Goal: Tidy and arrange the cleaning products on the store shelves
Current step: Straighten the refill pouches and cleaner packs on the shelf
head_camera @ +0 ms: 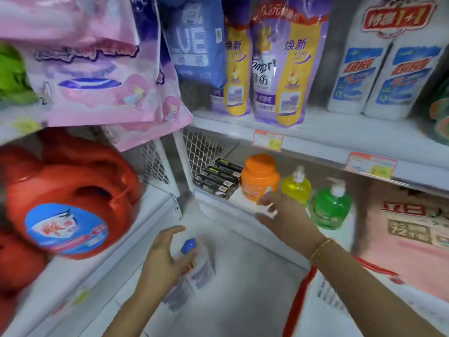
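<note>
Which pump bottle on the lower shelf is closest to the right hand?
The yellow pump bottle, beside the orange jar; the green one stands farther right.

Head view — close, downward, toward corner shelves (303, 139)

An orange jar (259, 177) with a domed lid stands upright. Just left of the jar, black boxes (218, 178) lie stacked flat. Right of the jar stand a yellow pump bottle (297, 188), then a green pump bottle (331, 206), both upright. Above the jar, purple-and-yellow pouches (279, 69) stand upright, with tall white twin bottles (388, 69) further right. Below and left of the jar, a blurred white bottle (196, 266) with a blue cap sits tilted in the left hand (162, 256).
</note>
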A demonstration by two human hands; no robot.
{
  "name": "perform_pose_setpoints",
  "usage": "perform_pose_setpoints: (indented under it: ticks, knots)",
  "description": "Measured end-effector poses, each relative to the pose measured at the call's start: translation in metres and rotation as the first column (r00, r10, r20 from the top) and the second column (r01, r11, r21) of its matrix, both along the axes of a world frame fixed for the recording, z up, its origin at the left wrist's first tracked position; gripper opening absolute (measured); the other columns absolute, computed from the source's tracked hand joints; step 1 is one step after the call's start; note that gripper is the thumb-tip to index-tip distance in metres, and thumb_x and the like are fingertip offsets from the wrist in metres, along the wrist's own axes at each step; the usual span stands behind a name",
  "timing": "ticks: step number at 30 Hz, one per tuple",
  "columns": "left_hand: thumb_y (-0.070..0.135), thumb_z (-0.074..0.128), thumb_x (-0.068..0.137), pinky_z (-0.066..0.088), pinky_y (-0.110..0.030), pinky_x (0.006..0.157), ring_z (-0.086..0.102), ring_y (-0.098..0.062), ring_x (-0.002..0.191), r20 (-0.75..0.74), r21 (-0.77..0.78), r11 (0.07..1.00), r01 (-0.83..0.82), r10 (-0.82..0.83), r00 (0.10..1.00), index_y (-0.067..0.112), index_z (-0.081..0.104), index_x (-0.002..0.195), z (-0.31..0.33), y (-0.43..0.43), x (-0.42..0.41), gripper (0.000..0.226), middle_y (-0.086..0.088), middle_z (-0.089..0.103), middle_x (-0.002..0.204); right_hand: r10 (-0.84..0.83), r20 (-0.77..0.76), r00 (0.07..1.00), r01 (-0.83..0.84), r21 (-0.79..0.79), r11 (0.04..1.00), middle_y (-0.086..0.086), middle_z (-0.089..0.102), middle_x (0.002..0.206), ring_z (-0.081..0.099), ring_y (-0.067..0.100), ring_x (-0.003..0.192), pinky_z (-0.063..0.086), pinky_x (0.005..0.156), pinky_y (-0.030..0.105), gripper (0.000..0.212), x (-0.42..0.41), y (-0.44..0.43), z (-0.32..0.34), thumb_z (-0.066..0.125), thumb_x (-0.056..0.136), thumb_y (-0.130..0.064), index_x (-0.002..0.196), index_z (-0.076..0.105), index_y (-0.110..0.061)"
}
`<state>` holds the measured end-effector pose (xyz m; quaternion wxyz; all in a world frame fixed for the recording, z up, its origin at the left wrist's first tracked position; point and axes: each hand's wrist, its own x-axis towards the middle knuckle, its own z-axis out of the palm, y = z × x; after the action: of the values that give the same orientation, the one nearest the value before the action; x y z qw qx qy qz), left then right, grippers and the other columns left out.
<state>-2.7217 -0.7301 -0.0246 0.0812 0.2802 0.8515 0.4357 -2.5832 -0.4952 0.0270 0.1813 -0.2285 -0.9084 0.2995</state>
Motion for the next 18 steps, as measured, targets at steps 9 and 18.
perform_pose_setpoints:
  ticks: [9,18]
  knots:
    - [-0.002,0.082,0.069,0.048,-0.017,0.066,0.065,-0.009,0.084,0.369,-0.062,0.972,-0.228,0.234,0.899,0.022,0.057,0.106,-0.125,-0.079,-0.019,0.050,-0.004,0.069,0.100,0.221,0.212,0.952,-0.111,-0.434,0.894,0.004,0.052,0.136,0.051,0.016,0.112,0.028,0.082,0.006,0.066,-0.074,-0.113,-0.112,0.068,0.085,-0.016,0.143,0.036,-0.019]
    - [-0.005,0.078,0.072,0.046,-0.016,0.067,0.064,-0.009,0.088,0.376,0.072,0.964,-0.257,0.212,0.902,0.024,0.061,0.103,-0.115,-0.068,0.002,0.045,0.011,0.070,0.089,0.079,0.179,0.981,0.027,-0.526,0.850,0.002,0.053,0.131,0.047,0.009,0.095,0.037,0.085,0.013,0.063,-0.058,-0.109,-0.108,0.068,0.084,-0.014,0.139,0.040,-0.021]
